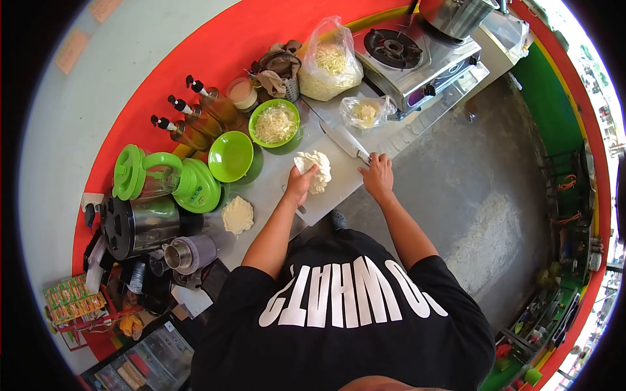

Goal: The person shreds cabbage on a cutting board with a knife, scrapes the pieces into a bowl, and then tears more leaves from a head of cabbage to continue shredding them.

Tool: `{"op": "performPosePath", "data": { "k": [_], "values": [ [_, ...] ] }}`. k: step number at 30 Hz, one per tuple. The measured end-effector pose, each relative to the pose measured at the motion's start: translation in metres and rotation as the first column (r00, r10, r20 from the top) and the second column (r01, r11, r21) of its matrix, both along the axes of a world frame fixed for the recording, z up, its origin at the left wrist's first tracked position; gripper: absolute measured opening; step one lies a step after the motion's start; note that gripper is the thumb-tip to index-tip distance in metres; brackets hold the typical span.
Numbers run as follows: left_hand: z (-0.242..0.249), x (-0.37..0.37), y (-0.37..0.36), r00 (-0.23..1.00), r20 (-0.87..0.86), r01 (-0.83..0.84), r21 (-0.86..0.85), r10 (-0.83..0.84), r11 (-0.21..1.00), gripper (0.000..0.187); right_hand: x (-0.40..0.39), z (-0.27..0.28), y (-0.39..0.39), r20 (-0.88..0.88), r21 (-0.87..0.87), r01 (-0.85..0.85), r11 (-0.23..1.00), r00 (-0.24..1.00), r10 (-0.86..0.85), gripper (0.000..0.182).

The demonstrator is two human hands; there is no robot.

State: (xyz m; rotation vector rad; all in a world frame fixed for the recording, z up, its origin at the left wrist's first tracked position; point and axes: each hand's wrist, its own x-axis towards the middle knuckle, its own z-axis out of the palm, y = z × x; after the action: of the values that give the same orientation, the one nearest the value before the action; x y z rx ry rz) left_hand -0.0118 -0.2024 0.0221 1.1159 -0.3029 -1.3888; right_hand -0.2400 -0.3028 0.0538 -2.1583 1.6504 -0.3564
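Red-walled kitchen counter (251,242) holds the scene as left-hand fingers (305,180) grasp pale, ruffled dough (317,171); right-hand fingers (377,171) grip a silver-bladed knife's handle (363,156).

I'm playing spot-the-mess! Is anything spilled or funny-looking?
Maybe the big whitish patch on the grey floor, to the right. It's paler than the floor around it, like spilled powder, but might just be wear.

black shirt (352,306) with white lettering, lime-green bowls (231,156), red-and-yellow counter edging, pale cream dough (314,172)
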Motion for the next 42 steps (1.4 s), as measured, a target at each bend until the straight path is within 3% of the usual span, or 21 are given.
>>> {"op": "performPosePath", "data": {
  "k": [2, 3, 5, 6, 8, 9, 11, 12, 14, 16, 18, 22, 24, 28, 30, 32, 36, 38, 42],
  "values": [
    [-0.013, 0.002, 0.005, 0.952, 0.302, -0.071, 0.035, 0.058, 0.997, 0.033, 0.000, 0.001, -0.003, -0.051, -0.003, -0.057, 0.998, 0.997, 0.056, 0.043],
    [-0.010, 0.002, 0.010, 0.952, 0.299, -0.090, 0.037, 0.074, 0.995, 0.033, -0.001, -0.001, -0.005, -0.055, -0.001, -0.075, 0.997, 0.996, 0.075, 0.043],
    [-0.003, 0.003, 0.019, 0.772, 0.628, -0.208, 0.100, 0.100, 0.973, 0.040, -0.001, -0.006, -0.010, -0.018, 0.021, -0.143, 0.989, 0.989, 0.144, 0.034],
    [0.002, 0.001, 0.023, 0.771, 0.626, -0.233, 0.102, 0.120, 0.967, 0.040, -0.001, -0.008, -0.013, -0.021, 0.022, -0.170, 0.985, 0.985, 0.170, 0.034],
    [0.012, -0.006, 0.029, 0.603, 0.787, -0.445, 0.197, 0.130, 0.873, 0.048, 0.000, -0.011, -0.021, -0.026, 0.071, -0.256, 0.964, 0.966, 0.258, 0.030],
    [0.010, -0.009, 0.032, 0.601, 0.785, -0.471, 0.199, 0.148, 0.859, 0.048, 0.002, -0.008, -0.021, -0.028, 0.073, -0.285, 0.956, 0.957, 0.288, 0.030],
    [0.006, -0.016, 0.038, 0.152, 0.988, -0.534, 0.050, 0.038, 0.844, 0.053, 0.005, -0.001, -0.019, 0.094, 0.135, -0.171, 0.976, 0.983, 0.160, 0.031],
    [0.012, -0.020, 0.040, 0.153, 0.987, -0.559, 0.049, 0.044, 0.828, 0.053, 0.004, -0.004, -0.020, 0.093, 0.133, -0.200, 0.971, 0.978, 0.188, 0.031],
    [0.035, -0.030, 0.042, -0.111, 0.994, -0.493, -0.073, 0.020, 0.867, 0.055, -0.001, -0.020, -0.026, -0.030, -0.021, -0.269, 0.963, 0.963, 0.268, 0.033],
    [0.037, -0.037, 0.044, -0.135, 0.990, -0.473, -0.093, 0.032, 0.876, 0.053, 0.000, -0.018, -0.026, 0.005, 0.006, -0.297, 0.955, 0.955, 0.297, 0.035],
    [0.038, -0.039, 0.047, 0.091, 0.992, -0.268, 0.110, -0.089, 0.957, 0.042, 0.001, -0.015, -0.026, -0.012, 0.098, -0.287, 0.953, 0.957, 0.290, 0.035],
    [0.038, -0.043, 0.051, 0.101, 0.994, -0.324, 0.064, -0.033, 0.944, 0.032, 0.001, -0.008, -0.031, 0.024, 0.179, -0.395, 0.901, 0.918, 0.397, 0.029],
    [0.038, -0.046, 0.052, 0.058, 0.993, -0.333, 0.113, -0.099, 0.936, 0.025, 0.000, -0.007, -0.032, 0.065, 0.161, -0.485, 0.860, 0.874, 0.481, 0.026],
    [0.035, -0.060, 0.037, 0.088, 0.989, -0.466, 0.144, -0.116, 0.873, 0.023, -0.001, -0.003, -0.039, 0.108, 0.200, -0.638, 0.744, 0.769, 0.631, 0.024],
    [0.030, -0.067, 0.030, 0.050, 0.992, -0.529, 0.127, -0.118, 0.839, 0.025, 0.000, -0.005, -0.049, 0.102, 0.177, -0.716, 0.675, 0.695, 0.711, 0.023],
    [0.023, -0.075, 0.025, 0.045, 0.991, -0.573, 0.131, -0.129, 0.809, 0.027, 0.004, -0.003, -0.057, 0.220, 0.140, -0.831, 0.539, 0.557, 0.801, 0.025],
    [0.011, -0.082, 0.016, -0.014, 0.982, -0.636, 0.139, -0.191, 0.759, 0.034, 0.022, 0.000, -0.063, 0.256, 0.086, -0.908, 0.410, 0.418, 0.872, 0.026],
    [0.018, -0.088, 0.014, 0.000, 0.980, -0.670, 0.147, -0.198, 0.727, 0.035, 0.033, 0.007, -0.060, 0.072, 0.175, -0.888, 0.425, 0.442, 0.894, 0.028],
    [0.026, -0.095, 0.011, 0.059, 0.973, -0.701, 0.200, -0.225, 0.685, 0.033, 0.050, 0.016, -0.057, -0.003, 0.160, -0.912, 0.378, 0.383, 0.924, 0.032]
  ]
}}
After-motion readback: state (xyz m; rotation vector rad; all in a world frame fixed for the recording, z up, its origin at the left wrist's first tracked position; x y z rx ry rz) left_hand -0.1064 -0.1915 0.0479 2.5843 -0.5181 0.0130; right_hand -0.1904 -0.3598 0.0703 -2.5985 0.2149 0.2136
